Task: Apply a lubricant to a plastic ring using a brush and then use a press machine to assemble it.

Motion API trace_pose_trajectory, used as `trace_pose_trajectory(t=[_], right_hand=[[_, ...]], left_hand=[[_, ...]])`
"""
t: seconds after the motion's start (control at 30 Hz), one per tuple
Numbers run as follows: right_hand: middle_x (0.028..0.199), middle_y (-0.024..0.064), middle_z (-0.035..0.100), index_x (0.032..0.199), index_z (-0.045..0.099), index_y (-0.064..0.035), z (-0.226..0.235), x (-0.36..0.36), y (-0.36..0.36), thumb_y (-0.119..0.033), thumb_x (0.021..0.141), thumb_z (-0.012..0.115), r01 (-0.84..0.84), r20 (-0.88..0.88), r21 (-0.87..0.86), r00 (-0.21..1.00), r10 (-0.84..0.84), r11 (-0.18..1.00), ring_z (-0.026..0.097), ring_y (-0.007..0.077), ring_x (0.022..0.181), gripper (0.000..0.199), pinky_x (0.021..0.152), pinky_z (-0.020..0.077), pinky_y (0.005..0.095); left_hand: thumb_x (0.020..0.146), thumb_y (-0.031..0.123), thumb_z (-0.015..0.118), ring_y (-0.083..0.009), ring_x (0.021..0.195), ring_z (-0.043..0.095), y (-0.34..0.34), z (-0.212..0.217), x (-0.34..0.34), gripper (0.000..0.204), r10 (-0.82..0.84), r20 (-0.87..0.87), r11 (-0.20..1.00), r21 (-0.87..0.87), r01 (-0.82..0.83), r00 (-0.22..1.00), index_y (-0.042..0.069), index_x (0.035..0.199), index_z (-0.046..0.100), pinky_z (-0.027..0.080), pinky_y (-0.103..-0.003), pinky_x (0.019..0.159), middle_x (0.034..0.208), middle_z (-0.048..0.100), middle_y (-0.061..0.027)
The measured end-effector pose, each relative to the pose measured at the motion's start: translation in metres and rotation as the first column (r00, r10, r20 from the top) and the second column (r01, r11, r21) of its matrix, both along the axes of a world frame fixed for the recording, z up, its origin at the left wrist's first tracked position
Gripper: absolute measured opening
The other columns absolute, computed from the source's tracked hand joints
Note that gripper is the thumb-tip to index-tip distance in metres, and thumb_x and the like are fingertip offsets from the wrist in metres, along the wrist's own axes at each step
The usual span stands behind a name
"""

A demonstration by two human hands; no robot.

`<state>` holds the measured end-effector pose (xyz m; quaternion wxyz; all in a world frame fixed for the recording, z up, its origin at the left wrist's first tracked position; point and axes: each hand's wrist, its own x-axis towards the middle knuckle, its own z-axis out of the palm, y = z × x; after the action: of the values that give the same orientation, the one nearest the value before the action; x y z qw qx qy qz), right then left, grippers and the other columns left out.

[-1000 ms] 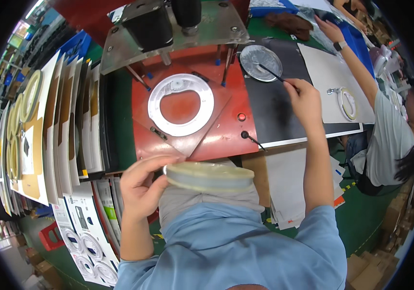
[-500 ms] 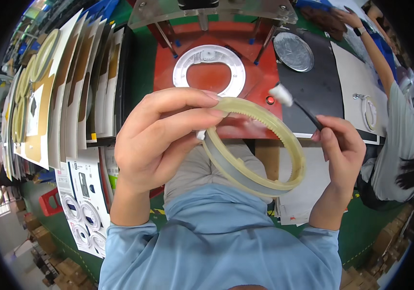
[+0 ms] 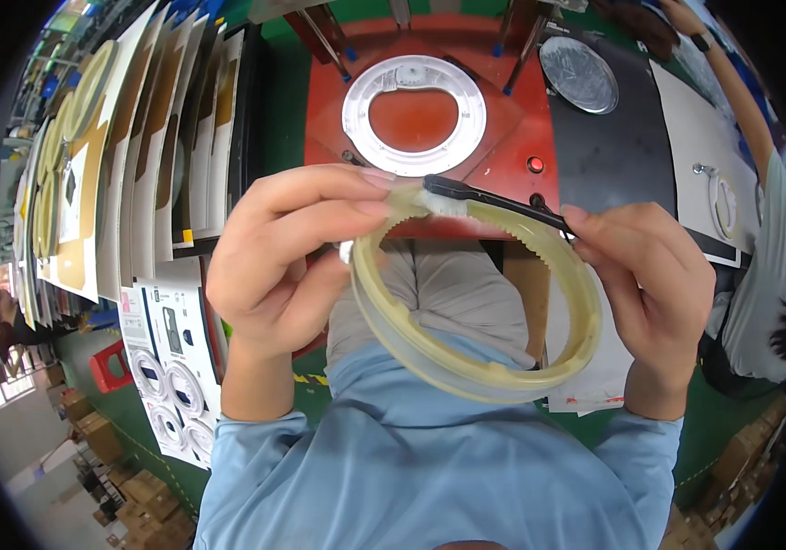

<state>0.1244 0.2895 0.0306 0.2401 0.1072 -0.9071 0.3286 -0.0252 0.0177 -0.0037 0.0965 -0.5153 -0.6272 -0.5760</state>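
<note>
Two hands work close to the chest. The left hand (image 3: 287, 257) pinches the upper rim of a pale yellow translucent plastic ring with a toothed inner edge (image 3: 476, 293), held up tilted before the blue shirt. The right hand (image 3: 654, 293) grips a thin black-handled brush (image 3: 494, 197), its white tip touching the ring's top. Beyond them, a white flat ring (image 3: 414, 115) lies on a red fixture plate (image 3: 512, 137).

At the top centre of your frame a white ring plate (image 3: 414, 113) lies on the red fixture (image 3: 512, 137), with a round metal disc (image 3: 579, 73) on the black mat (image 3: 618, 156) to its right. Flat cartons (image 3: 127, 183) stand on edge along your left (a co-worker's arm (image 3: 732, 87) reaches in at upper right).
</note>
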Motion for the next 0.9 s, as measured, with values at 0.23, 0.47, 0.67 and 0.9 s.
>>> trace_pose_trajectory(t=[0.23, 0.47, 0.67, 0.9], right_hand=[[0.088, 0.0144, 0.066, 0.111, 0.072, 0.009, 0.046, 0.022, -0.007, 0.004, 0.073, 0.075, 0.03, 0.082, 0.43, 0.994, -0.072, 0.902, 0.066, 0.0244, 0.074, 0.039, 0.058, 0.0505, 0.0306], [0.083, 0.0122, 0.062, 0.109, 0.073, 0.0055, 0.087, 0.023, -0.003, -0.003, 0.072, 0.075, -0.242, 0.429, 0.52, 0.903, -0.005, 0.819, 0.064, 0.0265, 0.07, 0.038, 0.057, 0.0492, 0.0347], [0.074, 0.0105, 0.066, 0.097, 0.077, 0.0023, 0.086, -0.005, 0.026, -0.011, 0.077, 0.081, -0.504, 0.635, 0.208, 0.721, 0.276, 0.838, 0.066, 0.0252, 0.062, 0.024, 0.052, 0.0478, 0.0357], [0.072, 0.0104, 0.07, 0.096, 0.081, 0.0008, 0.037, -0.022, 0.076, -0.022, 0.084, 0.086, -0.515, 0.56, -0.45, 0.474, 0.679, 0.73, 0.066, 0.0221, 0.055, 0.026, 0.048, 0.0462, 0.0349]], left_hand=[[0.074, -0.012, 0.066, -0.0375, 0.107, 0.075, -0.005, 0.012, 0.003, 0.034, -0.013, -0.007, 0.992, -0.127, 0.012, 1.0, -0.009, 0.107, 0.071, 0.061, -0.042, 0.089, 0.112, 0.074, -0.0267], [0.071, 0.0, 0.074, -0.0367, 0.097, 0.074, 0.014, 0.025, 0.005, 0.033, -0.187, -0.365, 0.958, -0.272, 0.087, 0.912, -0.007, 0.104, 0.071, 0.062, -0.041, 0.081, 0.106, 0.074, -0.0224], [0.075, 0.002, 0.08, -0.0346, 0.092, 0.075, 0.03, 0.031, 0.019, 0.029, -0.297, -0.567, 0.945, -0.292, 0.149, 0.769, -0.003, 0.103, 0.073, 0.065, -0.039, 0.078, 0.1, 0.073, -0.0166], [0.075, 0.0, 0.078, -0.0348, 0.096, 0.074, 0.015, 0.036, 0.021, 0.023, -0.349, -0.624, 0.915, -0.389, 0.109, 0.7, -0.001, 0.098, 0.072, 0.066, -0.04, 0.078, 0.103, 0.072, -0.0159]])
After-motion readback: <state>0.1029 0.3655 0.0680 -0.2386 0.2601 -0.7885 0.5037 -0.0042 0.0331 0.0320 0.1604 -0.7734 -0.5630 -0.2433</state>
